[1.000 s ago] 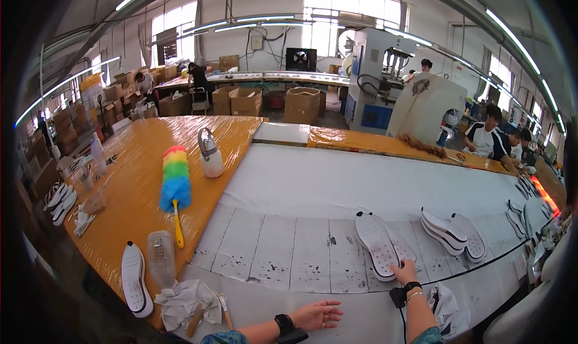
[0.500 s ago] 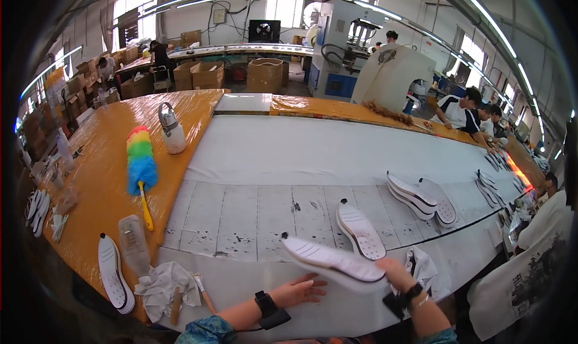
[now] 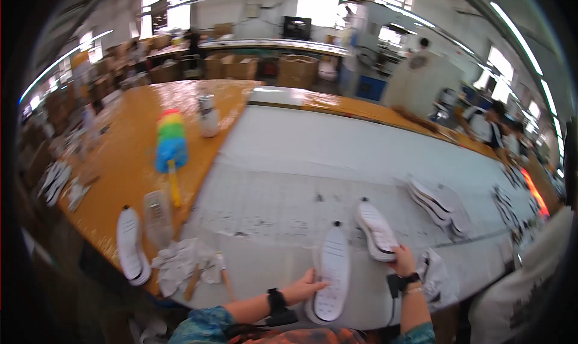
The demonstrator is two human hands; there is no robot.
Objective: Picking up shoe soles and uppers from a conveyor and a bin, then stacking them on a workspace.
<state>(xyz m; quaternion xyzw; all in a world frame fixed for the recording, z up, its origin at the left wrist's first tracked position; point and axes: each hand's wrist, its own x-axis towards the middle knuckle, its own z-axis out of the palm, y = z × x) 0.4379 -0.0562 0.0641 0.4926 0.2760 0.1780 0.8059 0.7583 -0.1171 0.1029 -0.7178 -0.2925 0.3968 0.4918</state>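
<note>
Pinches a white shoe sole (image 3: 332, 278) by its left edge in the left hand (image 3: 301, 290), with the thumb over the upper face and the remaining fingers partly hidden; impossible to tell how far beneath. Points its dark-tipped end away from the fingers. Shows faint cross-lines beyond the left fingers and small round marks beside them, all softened by blur.

Clasps a second white sole (image 3: 376, 229) by its near end in the right hand (image 3: 402, 263), with fingers bent close against it; hard to tell whether lifted or resting on the white worktop (image 3: 265, 254).

As for print, only a dark patch on a pale garment (image 3: 524, 290) well to the right of the right fingers, too smeared to read and cut off by the dark rim.

Just right of the right fingers, a crumpled white cloth (image 3: 435, 278), partly behind the wrist. Beyond and to their right, a cluster of soles (image 3: 433, 202), overlapping and hard to count.

Left of the left fingers, a brush (image 3: 226, 278), a rumpled cloth (image 3: 177, 266), a clear bottle (image 3: 158, 220) and another sole (image 3: 130, 241). Farther beyond, a rainbow duster (image 3: 171, 142) and a blurred flask (image 3: 208, 118).
</note>
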